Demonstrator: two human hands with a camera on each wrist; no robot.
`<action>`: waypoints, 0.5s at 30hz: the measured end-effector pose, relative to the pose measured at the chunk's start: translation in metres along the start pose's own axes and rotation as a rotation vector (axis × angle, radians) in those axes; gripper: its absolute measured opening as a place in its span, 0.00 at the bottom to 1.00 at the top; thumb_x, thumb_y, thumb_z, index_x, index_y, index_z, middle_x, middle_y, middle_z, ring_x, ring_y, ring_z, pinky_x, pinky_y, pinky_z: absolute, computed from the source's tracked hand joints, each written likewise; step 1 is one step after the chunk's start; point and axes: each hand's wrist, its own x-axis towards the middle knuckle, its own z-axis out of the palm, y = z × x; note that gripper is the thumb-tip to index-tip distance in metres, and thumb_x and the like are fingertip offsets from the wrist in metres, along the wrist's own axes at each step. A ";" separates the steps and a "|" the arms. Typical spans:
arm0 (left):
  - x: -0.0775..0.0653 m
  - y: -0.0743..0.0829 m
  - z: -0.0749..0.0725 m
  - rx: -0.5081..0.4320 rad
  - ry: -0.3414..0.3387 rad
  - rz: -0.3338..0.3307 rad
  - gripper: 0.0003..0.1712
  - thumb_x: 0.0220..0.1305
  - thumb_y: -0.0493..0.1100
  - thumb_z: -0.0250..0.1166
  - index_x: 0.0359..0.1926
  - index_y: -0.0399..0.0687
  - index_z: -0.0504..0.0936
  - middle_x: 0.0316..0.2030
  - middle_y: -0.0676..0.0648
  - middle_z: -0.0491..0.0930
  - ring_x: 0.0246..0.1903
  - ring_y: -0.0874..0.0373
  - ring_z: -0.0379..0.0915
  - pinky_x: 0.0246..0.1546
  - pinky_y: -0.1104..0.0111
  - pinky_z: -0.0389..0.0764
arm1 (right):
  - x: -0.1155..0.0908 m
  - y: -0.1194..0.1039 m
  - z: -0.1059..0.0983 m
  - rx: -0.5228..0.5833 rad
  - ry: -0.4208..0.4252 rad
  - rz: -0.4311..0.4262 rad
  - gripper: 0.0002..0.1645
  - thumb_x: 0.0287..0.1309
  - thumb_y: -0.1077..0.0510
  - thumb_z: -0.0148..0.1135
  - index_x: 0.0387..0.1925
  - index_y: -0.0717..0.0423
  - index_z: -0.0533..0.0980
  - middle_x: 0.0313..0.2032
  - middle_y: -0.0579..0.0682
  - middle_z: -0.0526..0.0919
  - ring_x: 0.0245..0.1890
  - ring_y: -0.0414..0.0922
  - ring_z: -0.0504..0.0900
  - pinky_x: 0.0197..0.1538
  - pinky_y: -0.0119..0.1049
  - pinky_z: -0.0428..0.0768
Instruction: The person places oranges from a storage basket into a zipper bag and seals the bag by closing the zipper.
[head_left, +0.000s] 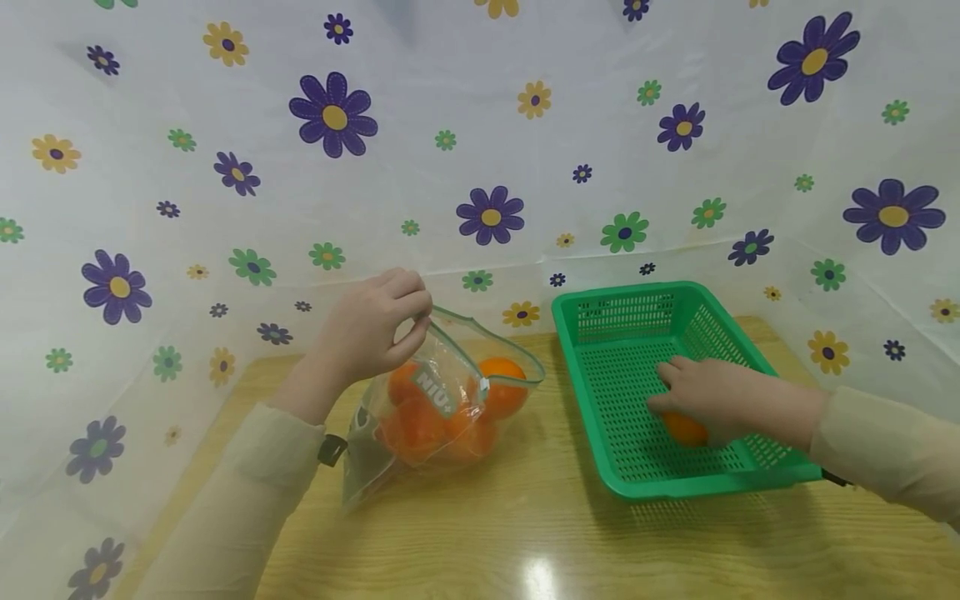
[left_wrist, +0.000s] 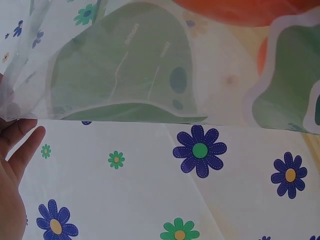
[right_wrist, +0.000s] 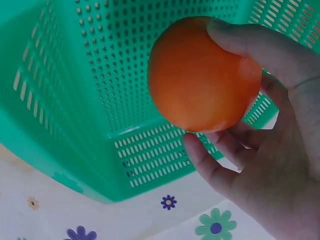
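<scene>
My left hand (head_left: 382,321) pinches the top edge of a clear zip bag (head_left: 363,450) with a green-edged opening. Several oranges (head_left: 416,429) lie inside the bag, which rests on the table. In the left wrist view, fingertips (left_wrist: 32,140) meet the edge of the see-through plastic, which has green printing. Inside a green plastic basket (head_left: 588,408) on the right, my right hand (head_left: 705,392) grips a single orange (head_left: 684,429). The right wrist view shows that orange (right_wrist: 200,75) between thumb and curled fingers, in front of the basket's perforated wall.
A wooden table (head_left: 525,517) carries the bag and the basket, with a gap of tabletop between them. A white sheet with printed flowers (head_left: 487,217) stands behind and along both sides.
</scene>
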 end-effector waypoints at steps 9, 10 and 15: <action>-0.001 -0.001 0.000 -0.008 0.001 0.006 0.04 0.64 0.37 0.63 0.31 0.44 0.80 0.32 0.46 0.77 0.33 0.51 0.71 0.33 0.63 0.78 | 0.009 0.003 -0.017 -0.039 0.035 0.003 0.39 0.34 0.59 0.90 0.50 0.43 0.78 0.48 0.58 0.79 0.45 0.54 0.76 0.35 0.45 0.86; -0.001 -0.001 0.000 -0.009 0.000 0.007 0.04 0.64 0.37 0.63 0.31 0.44 0.80 0.32 0.46 0.77 0.33 0.51 0.71 0.33 0.62 0.78 | 0.010 0.003 -0.019 -0.044 0.044 0.002 0.39 0.33 0.59 0.90 0.49 0.42 0.78 0.47 0.57 0.78 0.44 0.53 0.75 0.34 0.44 0.86; -0.001 -0.001 -0.001 -0.010 0.000 0.008 0.04 0.64 0.37 0.63 0.31 0.44 0.80 0.32 0.46 0.77 0.33 0.51 0.71 0.32 0.62 0.78 | 0.014 0.003 -0.029 -0.067 0.079 -0.008 0.38 0.33 0.57 0.90 0.47 0.42 0.77 0.41 0.52 0.74 0.41 0.50 0.71 0.30 0.40 0.82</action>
